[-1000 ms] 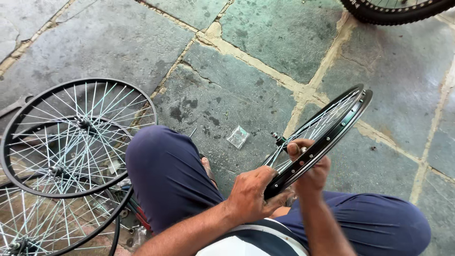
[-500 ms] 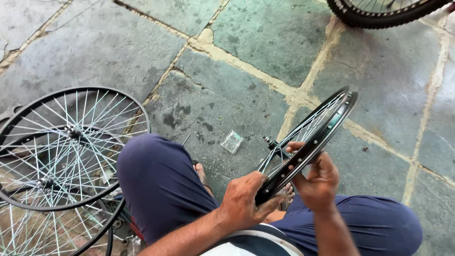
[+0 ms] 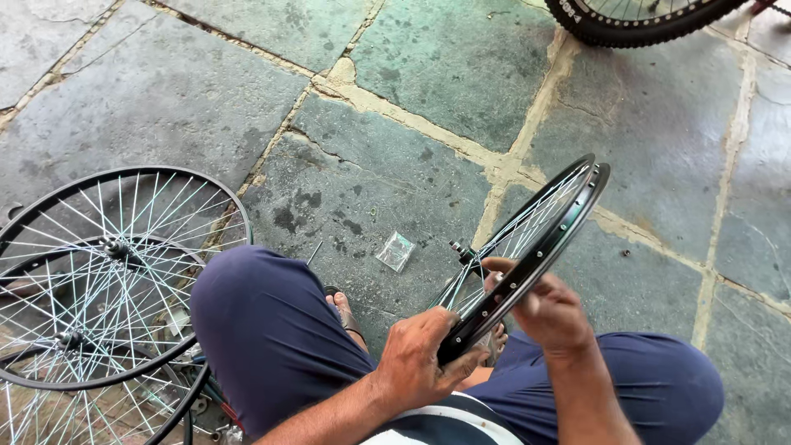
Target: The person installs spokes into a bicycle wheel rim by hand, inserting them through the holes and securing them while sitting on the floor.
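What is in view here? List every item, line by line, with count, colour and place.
Black metal bicycle wheel rim with silver spokes: one, black, held on edge between both hands above the lap.
Stacked spoked bicycle wheels: at least three, black rims with silver spokes, flat on the ground at left.
Tyred bicycle wheel: one, black, top edge, partly cut off.
Small clear plastic packet: one, transparent, on the floor beyond the knees.
Stone slab floor: grey-green slabs with pale joints.
Dark blue trousers: on both bent legs.
Left hand: grips the rim's near end.
Right hand: on the rim's right side.
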